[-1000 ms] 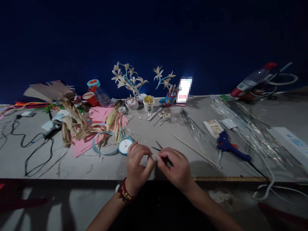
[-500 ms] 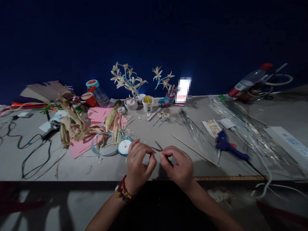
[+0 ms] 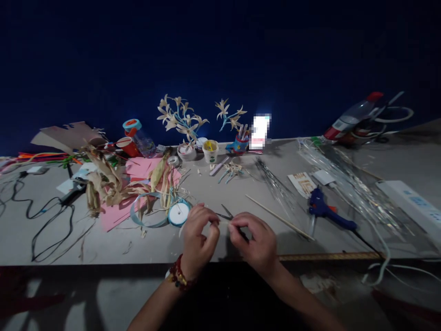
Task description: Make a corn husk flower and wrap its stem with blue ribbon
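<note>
While the head view looks down over a grey tabletop (image 3: 151,248), both bare hands meet near its front edge around one small thing, a pale strip (image 3: 223,224); its material is too blurred to tell. The left hand (image 3: 201,232) has thumb and forefinger pinched narrow on one end, and the right hand (image 3: 257,236) has the other end in a similar tight pinch, so that the strip spans the short gap between them.

Taking that strip as the clock's centre, with twelve pointing away from the person, dark scissors (image 3: 229,215) with parted blades lie just beyond it at twelve; whether the right hand also touches their handles cannot be told. Farther out at twelve are small pale flower pieces with blue stems (image 3: 231,171); at eleven stands a larger flower branch (image 3: 182,122). A blue ribbon spool (image 3: 179,214) sits between nine and ten, dried corn husks (image 3: 112,179) toward ten, thin wires (image 3: 275,184) between one and two, and a blue glue gun (image 3: 327,210) near three.

The step in hand looks like shaping or straightening the strip by fingertip. The next move, I judge, calls for light, even tension and a secure pinch at both ends, since so slender a piece could tear or slip.
</note>
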Available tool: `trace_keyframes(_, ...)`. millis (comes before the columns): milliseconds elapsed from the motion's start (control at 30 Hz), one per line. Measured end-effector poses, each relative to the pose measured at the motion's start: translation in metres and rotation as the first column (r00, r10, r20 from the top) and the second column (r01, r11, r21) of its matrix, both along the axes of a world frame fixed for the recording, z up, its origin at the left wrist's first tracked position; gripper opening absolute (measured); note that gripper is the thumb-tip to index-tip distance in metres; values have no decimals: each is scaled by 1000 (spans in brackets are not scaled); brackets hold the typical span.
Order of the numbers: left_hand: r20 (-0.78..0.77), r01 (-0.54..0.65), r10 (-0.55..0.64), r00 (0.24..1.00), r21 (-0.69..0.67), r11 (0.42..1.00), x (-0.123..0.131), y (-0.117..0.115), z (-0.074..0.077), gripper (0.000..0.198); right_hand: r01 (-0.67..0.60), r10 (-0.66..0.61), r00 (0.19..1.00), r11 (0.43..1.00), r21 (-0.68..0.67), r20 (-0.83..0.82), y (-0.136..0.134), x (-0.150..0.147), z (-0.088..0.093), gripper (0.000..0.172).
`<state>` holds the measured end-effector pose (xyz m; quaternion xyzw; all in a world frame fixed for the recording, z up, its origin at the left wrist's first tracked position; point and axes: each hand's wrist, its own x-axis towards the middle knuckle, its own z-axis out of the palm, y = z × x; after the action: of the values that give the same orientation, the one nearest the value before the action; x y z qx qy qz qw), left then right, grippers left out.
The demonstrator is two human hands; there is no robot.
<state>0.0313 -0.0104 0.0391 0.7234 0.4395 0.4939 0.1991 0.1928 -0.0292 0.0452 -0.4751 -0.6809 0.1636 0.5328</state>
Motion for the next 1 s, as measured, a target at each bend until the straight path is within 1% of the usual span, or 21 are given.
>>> trace_keyframes(67, 17, -57, 57, 998, 3, 998, -4, 1, -4, 16, 14, -14, 999, 1000, -1, -30, 0, 3, -1, 13)
trace_keyframes(100, 24, -51, 51, 998, -7, 999, -6, 1, -4, 15, 11, -11, 999, 1000, -10, -38, 0, 4, -1, 13)
trace_keyframes(167, 22, 25, -25, 999, -34, 999, -6, -1, -3, 12, -14, 13, 999, 999, -30, -41, 2, 5, -2, 12)
trace_keyframes(233, 4, 88, -88, 996, -32, 996, -4, -3, 1, 12, -42, 40, 998, 999, -34, -42, 3, 4, -2, 12)
trace_keyframes(367, -29, 77, -77, 997, 20, 997, 1, -4, 9, 13, -91, 90, 995, 995, -32, -35, 5, 2, 1, 12)
trace_keyframes(433, -53, 70, -68, 996, 48, 996, 2, -3, 11, 15, -125, 124, 992, 991, -49, -10, 6, 2, 3, 10)
trace_keyframes(500, -77, 68, -62, 995, 79, 995, 2, -3, 12, 16, -132, 133, 991, 989, -60, 22, 6, 2, 5, 8)
trace_keyframes(700, -96, 47, -36, 995, 114, 992, 1, -7, 12, 17, -79, 81, 994, 996, -27, 73, 7, -2, 8, 13)
trace_keyframes(800, -101, 24, -12, 995, 120, 992, 0, -9, 11, 18, -60, 59, 992, 998, 10, 114, 8, 3, 6, 13)
trace_keyframes(833, -104, 17, -5, 995, 122, 992, -1, -9, 11, 18, -43, 39, 990, 999, 25, 138, 9, 6, 4, 12)
trace_keyframes(900, -102, 2, 10, 995, 119, 993, -3, -8, 10, 16, 33, -42, 984, 998, 56, 173, 10, 14, 0, 11)
trace_keyframes(967, -91, -16, 26, 995, 113, 993, -6, -8, 10, 15, 112, -120, 979, 992, 57, 163, 11, 21, -2, 10)
trace_keyframes(1000, -87, -20, 30, 996, 111, 994, -7, -8, 10, 15, 116, -120, 981, 993, 38, 150, 12, 23, -2, 9)
